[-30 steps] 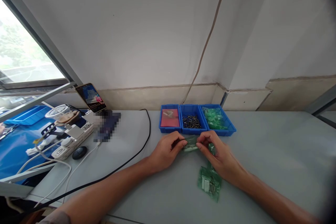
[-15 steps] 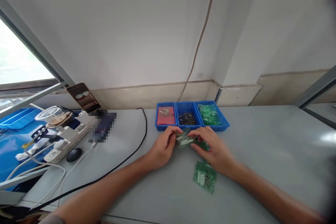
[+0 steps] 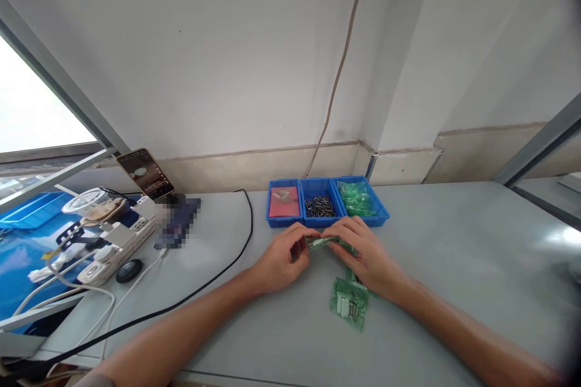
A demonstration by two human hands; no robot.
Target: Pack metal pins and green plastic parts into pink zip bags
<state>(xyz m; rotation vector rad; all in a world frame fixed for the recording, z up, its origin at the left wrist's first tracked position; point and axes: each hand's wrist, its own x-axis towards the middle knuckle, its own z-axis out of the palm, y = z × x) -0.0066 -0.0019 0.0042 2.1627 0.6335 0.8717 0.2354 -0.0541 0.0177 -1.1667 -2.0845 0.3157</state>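
Note:
Between my hands is a small green plastic bag [image 3: 319, 242] with white pieces showing inside. My left hand [image 3: 282, 259] pinches its left end with thumb and fingers. On the other end, my right hand [image 3: 361, 252] is closed, its fingertips partly covering the bag. Just below my right hand lies another green bag [image 3: 348, 303], flat on the table, with white plugs and metal screws in it. More green plastic shows under my right palm, mostly hidden. Beyond my hands, a blue bin [image 3: 320, 219] holds many dark screws.
A blue bin with a red sheet [image 3: 284, 201] and a bin of green bags [image 3: 357, 198] flank the screws. A black cable [image 3: 213, 286] crosses the grey table [image 3: 254, 338]. Leftward are a power strip [image 3: 118, 253], a black mouse [image 3: 129, 271] and a propped phone [image 3: 146, 174].
The held bag has tipped from showing its face to nearly edge-on, and my left fingers have closed further along its top. The view has shifted slightly.

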